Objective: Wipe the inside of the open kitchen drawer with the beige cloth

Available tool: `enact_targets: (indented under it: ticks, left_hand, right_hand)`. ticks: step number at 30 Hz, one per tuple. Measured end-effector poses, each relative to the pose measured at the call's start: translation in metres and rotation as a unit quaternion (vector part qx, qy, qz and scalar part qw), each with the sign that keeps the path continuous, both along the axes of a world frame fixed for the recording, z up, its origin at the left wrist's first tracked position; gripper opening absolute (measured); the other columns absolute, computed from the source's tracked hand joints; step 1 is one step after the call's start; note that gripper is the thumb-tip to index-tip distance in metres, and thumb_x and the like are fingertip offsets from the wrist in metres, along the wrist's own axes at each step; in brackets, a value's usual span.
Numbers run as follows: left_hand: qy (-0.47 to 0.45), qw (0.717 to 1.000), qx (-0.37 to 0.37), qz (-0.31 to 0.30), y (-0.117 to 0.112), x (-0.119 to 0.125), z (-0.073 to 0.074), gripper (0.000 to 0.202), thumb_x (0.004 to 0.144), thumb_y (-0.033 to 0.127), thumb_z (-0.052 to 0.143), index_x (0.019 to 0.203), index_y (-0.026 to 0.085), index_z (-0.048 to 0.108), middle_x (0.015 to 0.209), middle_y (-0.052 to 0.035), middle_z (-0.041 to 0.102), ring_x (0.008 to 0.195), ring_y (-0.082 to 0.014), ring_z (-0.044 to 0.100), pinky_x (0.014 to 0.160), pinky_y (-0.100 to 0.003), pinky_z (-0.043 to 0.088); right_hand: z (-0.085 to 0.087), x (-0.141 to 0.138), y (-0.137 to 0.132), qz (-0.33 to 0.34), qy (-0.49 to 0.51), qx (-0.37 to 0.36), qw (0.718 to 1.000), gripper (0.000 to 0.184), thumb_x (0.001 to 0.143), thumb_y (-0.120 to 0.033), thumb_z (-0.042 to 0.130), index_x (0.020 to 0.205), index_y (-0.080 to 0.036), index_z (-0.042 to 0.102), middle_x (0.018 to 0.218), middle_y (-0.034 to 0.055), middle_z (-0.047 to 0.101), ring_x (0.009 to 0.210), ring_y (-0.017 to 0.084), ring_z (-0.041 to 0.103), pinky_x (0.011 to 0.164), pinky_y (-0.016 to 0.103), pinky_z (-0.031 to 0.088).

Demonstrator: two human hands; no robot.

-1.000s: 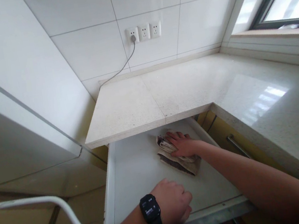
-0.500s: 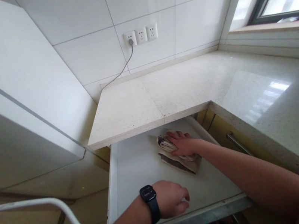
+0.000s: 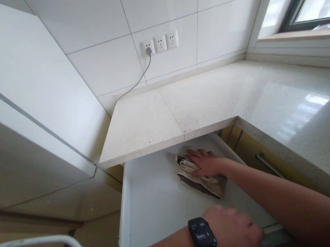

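Note:
Inside the pulled-out white drawer, a folded beige and dark-brown cloth lies against the drawer bottom, toward the back right. My right hand presses down on the cloth, its fingers bent over the folded top layer. Nearer to me, my left hand, with a black smartwatch on the wrist, hovers over or touches the drawer's front edge. Its fingers look curled but are blurred and partly out of sight.
A pale stone countertop overhangs the drawer's back, and its right run borders my right arm. A cabinet handle juts out below it. White cabinet panels stand left, with a curved white bar at lower left.
My left hand has moved right and closer to me along the drawer's front. My right hand stays on the cloth with little visible movement. The view has shifted slightly.

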State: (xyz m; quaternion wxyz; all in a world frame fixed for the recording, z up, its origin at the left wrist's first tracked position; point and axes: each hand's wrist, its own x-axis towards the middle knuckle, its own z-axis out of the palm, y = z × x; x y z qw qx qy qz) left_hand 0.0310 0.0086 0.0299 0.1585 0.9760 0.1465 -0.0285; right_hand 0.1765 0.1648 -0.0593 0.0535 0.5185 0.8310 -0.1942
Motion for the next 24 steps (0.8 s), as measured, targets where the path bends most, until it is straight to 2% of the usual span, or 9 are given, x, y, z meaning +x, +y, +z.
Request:
enact_targets:
  ticks: [4, 7, 12, 18, 24]
  left_hand:
    - [-0.003, 1.000, -0.026, 0.014, -0.013, 0.027, -0.030, 0.053, 0.090, 0.062, 0.043, 0.110, 0.014, 0.057, 0.097, -0.0126, 0.069, 0.082, -0.0290, 0.068, 0.060, -0.042, 0.051]
    - [0.014, 0.997, -0.075, 0.026, -0.008, 0.029, -0.042, 0.062, 0.085, 0.067, 0.048, 0.119, 0.016, 0.056, 0.100, -0.0140, 0.068, 0.084, -0.0308, 0.068, 0.057, -0.039, 0.051]
    - [0.000, 0.984, -0.172, 0.039, 0.003, 0.016, -0.043, 0.062, 0.083, 0.067, 0.050, 0.124, 0.021, 0.057, 0.105, -0.0119, 0.066, 0.090, -0.0278, 0.068, 0.065, -0.035, 0.053]
    - [-0.015, 0.959, -0.277, 0.060, 0.007, 0.010, -0.039, 0.068, 0.076, 0.062, 0.058, 0.129, 0.019, 0.058, 0.113, -0.0136, 0.063, 0.103, -0.0321, 0.064, 0.088, -0.044, 0.053]
    - [0.046, 0.925, -0.374, 0.039, 0.022, 0.009, -0.039, 0.088, 0.066, 0.062, 0.069, 0.140, 0.017, 0.051, 0.121, -0.0137, 0.057, 0.111, -0.0331, 0.060, 0.097, -0.045, 0.049]
  right_hand:
    - [-0.001, 0.000, 0.000, 0.001, -0.008, -0.004, 1.000, 0.097, 0.074, -0.066, 0.057, 0.157, -0.034, 0.017, 0.167, 0.0054, 0.006, 0.144, 0.049, 0.014, 0.104, 0.068, 0.023]
    - [-0.002, 0.000, 0.000, 0.006, -0.011, 0.003, 1.000, 0.096, 0.076, -0.066, 0.055, 0.158, -0.032, 0.016, 0.167, 0.0063, 0.006, 0.143, 0.049, 0.015, 0.103, 0.068, 0.025]
    - [-0.002, 0.000, -0.001, 0.017, -0.008, 0.014, 1.000, 0.095, 0.077, -0.066, 0.054, 0.157, -0.030, 0.019, 0.166, 0.0073, 0.009, 0.142, 0.050, 0.019, 0.103, 0.068, 0.026]
    - [-0.008, 0.001, 0.000, 0.011, -0.003, 0.014, 1.000, 0.095, 0.076, -0.066, 0.055, 0.157, -0.032, 0.019, 0.166, 0.0062, 0.009, 0.141, 0.052, 0.018, 0.103, 0.070, 0.025]
    - [-0.013, 0.002, 0.001, 0.006, 0.004, 0.009, 1.000, 0.097, 0.075, -0.066, 0.058, 0.157, -0.036, 0.016, 0.167, 0.0039, 0.007, 0.142, 0.053, 0.017, 0.102, 0.072, 0.024]
